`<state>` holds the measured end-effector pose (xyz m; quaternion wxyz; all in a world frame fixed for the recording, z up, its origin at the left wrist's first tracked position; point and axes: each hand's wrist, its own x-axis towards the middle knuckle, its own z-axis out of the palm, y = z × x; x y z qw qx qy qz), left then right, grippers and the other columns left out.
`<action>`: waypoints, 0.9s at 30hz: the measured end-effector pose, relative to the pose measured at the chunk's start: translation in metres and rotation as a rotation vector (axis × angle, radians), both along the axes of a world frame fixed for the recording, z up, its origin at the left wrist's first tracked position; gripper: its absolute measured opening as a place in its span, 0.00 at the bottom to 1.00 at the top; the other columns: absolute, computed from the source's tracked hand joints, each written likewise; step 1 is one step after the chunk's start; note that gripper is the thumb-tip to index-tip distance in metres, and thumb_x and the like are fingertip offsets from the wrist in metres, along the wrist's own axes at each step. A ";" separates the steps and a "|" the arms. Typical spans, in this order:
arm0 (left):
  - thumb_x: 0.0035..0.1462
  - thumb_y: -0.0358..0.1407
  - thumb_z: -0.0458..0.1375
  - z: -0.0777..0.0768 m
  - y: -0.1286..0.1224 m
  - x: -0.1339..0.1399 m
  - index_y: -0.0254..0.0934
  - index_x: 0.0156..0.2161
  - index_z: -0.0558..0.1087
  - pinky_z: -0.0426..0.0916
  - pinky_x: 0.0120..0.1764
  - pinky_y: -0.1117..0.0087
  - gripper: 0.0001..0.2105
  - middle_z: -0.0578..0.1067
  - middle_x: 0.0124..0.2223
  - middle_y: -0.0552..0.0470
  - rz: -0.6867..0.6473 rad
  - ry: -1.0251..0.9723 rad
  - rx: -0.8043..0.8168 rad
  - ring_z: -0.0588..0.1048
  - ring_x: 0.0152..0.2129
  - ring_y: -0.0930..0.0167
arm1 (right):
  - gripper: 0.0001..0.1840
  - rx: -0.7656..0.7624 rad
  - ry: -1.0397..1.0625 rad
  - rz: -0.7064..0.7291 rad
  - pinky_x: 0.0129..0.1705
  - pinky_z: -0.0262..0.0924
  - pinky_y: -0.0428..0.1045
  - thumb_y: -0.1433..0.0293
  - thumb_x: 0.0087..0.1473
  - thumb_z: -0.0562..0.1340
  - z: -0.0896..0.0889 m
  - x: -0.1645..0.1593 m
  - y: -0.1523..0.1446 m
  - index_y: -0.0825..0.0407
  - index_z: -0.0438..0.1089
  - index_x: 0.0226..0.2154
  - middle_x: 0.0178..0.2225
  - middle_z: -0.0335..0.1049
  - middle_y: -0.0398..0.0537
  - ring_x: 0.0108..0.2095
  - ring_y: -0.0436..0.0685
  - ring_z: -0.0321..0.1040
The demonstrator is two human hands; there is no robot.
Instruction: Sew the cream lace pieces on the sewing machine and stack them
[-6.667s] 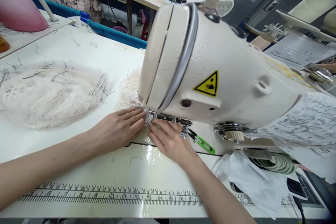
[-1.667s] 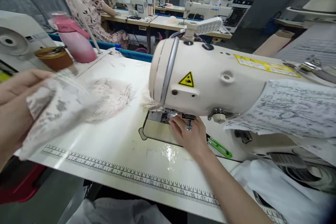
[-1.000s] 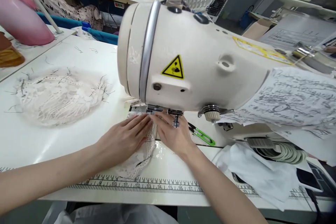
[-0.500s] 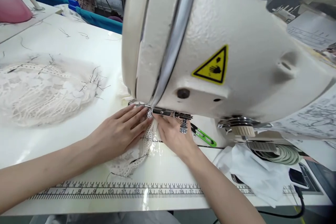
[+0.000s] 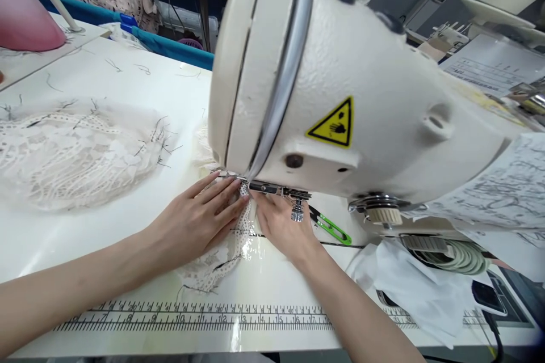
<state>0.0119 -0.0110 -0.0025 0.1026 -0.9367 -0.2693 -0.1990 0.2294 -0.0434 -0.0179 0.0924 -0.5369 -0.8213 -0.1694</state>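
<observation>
My left hand (image 5: 198, 221) lies flat on a strip of cream lace (image 5: 242, 218), its fingers stretched out towards the needle area of a white sewing machine (image 5: 264, 79). The lace runs from under the machine head down towards me, and its lower end (image 5: 204, 275) has dark loose threads. To the right of the strip rests my right hand (image 5: 285, 229), close beside the lace. Its fingers reach under the machine head, and the metal attachment (image 5: 276, 189) hides the fingertips, so their grip is unclear. Green thread snips (image 5: 334, 231) lie just right of that hand.
A larger cream lace piece (image 5: 80, 159) with dark thread ends lies at the left. A printed ruler scale (image 5: 200, 317) runs along the front edge. White cloth (image 5: 409, 283), a phone-like black device (image 5: 489, 296) and patterned paper (image 5: 502, 181) are at the right.
The camera view has shifted, so the machine head shows lower and more of the room appears behind it. Both hands stay at the lace in almost the same place.
</observation>
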 end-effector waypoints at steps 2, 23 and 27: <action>0.70 0.35 0.48 0.001 0.000 0.000 0.32 0.59 0.72 0.64 0.60 0.54 0.18 0.77 0.55 0.42 0.001 0.005 0.009 0.74 0.54 0.58 | 0.24 -0.027 -0.001 -0.017 0.38 0.71 0.57 0.74 0.63 0.57 0.000 0.000 0.000 0.43 0.67 0.59 0.35 0.77 0.51 0.34 0.60 0.73; 0.70 0.34 0.49 0.002 0.000 0.000 0.33 0.57 0.73 0.62 0.63 0.51 0.17 0.78 0.53 0.41 0.007 -0.035 -0.019 0.73 0.56 0.58 | 0.22 -0.081 0.007 -0.022 0.43 0.64 0.55 0.75 0.62 0.54 0.009 -0.001 0.012 0.47 0.70 0.56 0.37 0.79 0.51 0.37 0.60 0.74; 0.69 0.34 0.49 0.001 -0.001 0.000 0.34 0.57 0.73 0.61 0.64 0.51 0.17 0.79 0.53 0.42 0.014 -0.042 -0.032 0.72 0.57 0.59 | 0.24 -0.118 0.021 -0.010 0.47 0.64 0.56 0.76 0.63 0.53 0.012 0.001 0.010 0.46 0.68 0.58 0.48 0.77 0.52 0.42 0.60 0.73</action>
